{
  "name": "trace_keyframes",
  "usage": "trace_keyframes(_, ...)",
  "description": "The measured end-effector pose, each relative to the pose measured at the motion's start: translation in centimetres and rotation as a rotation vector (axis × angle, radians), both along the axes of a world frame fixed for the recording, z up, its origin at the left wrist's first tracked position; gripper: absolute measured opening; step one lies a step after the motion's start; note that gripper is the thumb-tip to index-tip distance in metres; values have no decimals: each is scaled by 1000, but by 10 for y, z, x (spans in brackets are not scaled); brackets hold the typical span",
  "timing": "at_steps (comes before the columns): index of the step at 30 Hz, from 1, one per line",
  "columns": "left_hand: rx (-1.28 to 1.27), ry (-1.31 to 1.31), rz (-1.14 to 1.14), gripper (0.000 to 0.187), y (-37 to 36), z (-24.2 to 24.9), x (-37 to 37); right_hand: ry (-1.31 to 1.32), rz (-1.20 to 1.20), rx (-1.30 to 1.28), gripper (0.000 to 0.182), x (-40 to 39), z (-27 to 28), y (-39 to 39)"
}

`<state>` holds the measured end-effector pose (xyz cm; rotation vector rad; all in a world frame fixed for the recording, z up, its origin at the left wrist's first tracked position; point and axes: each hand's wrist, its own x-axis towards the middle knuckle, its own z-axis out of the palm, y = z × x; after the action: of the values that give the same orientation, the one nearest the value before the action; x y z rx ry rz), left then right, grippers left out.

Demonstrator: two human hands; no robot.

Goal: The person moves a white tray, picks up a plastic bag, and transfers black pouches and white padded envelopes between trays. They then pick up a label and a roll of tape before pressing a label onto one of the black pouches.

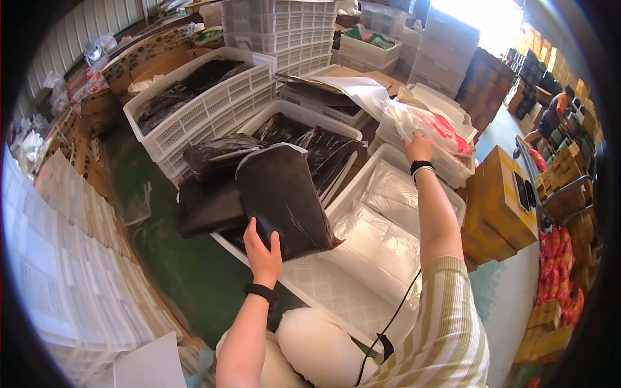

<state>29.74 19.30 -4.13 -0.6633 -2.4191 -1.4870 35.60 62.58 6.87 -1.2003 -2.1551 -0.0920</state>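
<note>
My left hand [262,255] grips the near lower edge of a flat black plastic-wrapped package [281,194], with thumb and a finger showing on its face. This package lies tilted over another dark package [206,210]. Farther right, my right hand [419,149] is closed on the edge of a clear plastic bag with red print [440,129]. The bag rests over white crates. Between my arms, a white crate [310,284] holds silvery-white wrapped packs [378,239]. Behind the left hand, more black packages [330,152] fill another crate.
A crate of black packages [200,97] tops a stack at the back left. Tall white crates [281,32] stand behind it. Nested white crates [77,278] line the left side. A taped carton [498,207] stands at right. A person [555,116] bends in the background.
</note>
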Motion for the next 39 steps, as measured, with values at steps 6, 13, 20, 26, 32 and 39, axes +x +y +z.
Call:
trace_keyframes(6, 0, 78, 29, 57, 2, -2, -2, -44, 38, -20, 20, -6, -13, 41)
trace_keyframes(13, 34, 120, 85, 56, 2, -2, -2, 20, 230, 45, 19, 32, -21, 62)
trace_keyframes(20, 28, -62, 110, 62, -4, -2, 3, 70, 970, -147, 31, 20, 3, -99)
trace_keyframes(26, -73, -264, 89, 66, -12, -1, 15, -424, 1846, -344, 56, 61, 92, -434)
trace_keyframes(32, -91, -180, 117, 70, -32, 15, 37, -591, 2273, 318, 69, 51, 55, -584)
trace_keyframes(39, -419, -262, -47, 48, -88, 25, 41, -279, 2499, -544, 36, 37, 49, -643)
